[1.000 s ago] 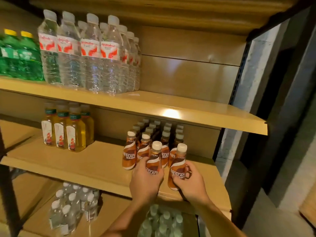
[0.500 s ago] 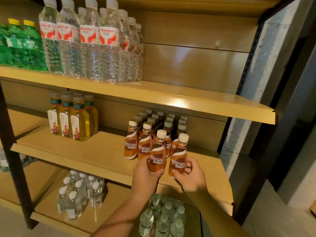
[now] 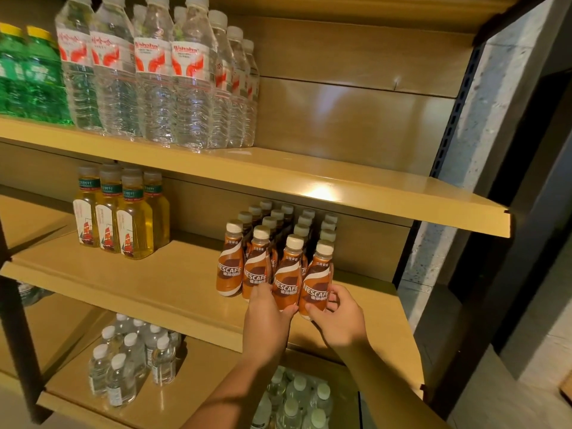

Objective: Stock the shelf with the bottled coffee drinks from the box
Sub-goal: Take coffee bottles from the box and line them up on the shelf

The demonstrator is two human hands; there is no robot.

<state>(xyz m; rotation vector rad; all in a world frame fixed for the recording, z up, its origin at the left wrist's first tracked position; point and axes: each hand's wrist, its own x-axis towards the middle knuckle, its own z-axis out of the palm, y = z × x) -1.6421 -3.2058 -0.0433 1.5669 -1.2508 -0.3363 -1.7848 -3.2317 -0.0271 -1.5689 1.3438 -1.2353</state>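
Brown bottled coffee drinks with white caps stand in rows on the middle shelf (image 3: 154, 283). My left hand (image 3: 266, 314) grips the base of one coffee bottle (image 3: 288, 274) in the front row. My right hand (image 3: 340, 317) grips the base of the coffee bottle to its right (image 3: 318, 274). Both held bottles are upright, level with two front-row bottles (image 3: 230, 264) to their left. Several more coffee bottles (image 3: 297, 224) stand behind them. The box is not in view.
Yellow tea bottles (image 3: 123, 218) stand at the left of the same shelf. Large water bottles (image 3: 154, 72) and green bottles (image 3: 28, 72) fill the upper shelf. Small water bottles (image 3: 133, 357) sit on the lower shelf. A grey wall (image 3: 483, 150) borders the right side.
Both hands have pushed their two coffee bottles forward onto the shelf, into line with the front row. The camera view has shifted closer and slightly lower.
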